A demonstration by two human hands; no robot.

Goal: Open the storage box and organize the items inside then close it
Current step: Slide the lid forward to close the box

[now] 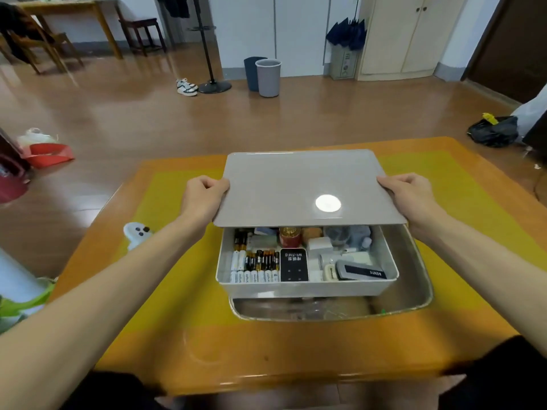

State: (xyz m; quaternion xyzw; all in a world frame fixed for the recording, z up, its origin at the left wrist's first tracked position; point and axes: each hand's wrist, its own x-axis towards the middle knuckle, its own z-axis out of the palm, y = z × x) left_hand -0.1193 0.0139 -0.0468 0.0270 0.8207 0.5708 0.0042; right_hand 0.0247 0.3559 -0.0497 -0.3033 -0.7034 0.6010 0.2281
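Box (pixel 307 287) sits mid-desk (pixel 183 344), packed neatly; both hands, left (pixel 204 196) and right (pixel 411 196), grip the lid (pixel 305 187) by its side edges above it; closing seems underway; next, align and lower.

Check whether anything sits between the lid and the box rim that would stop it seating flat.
Nothing visible does. Left hand and right hand grip the lid above the box; the batteries and other items near the front lie below the rim. The far half is hidden.
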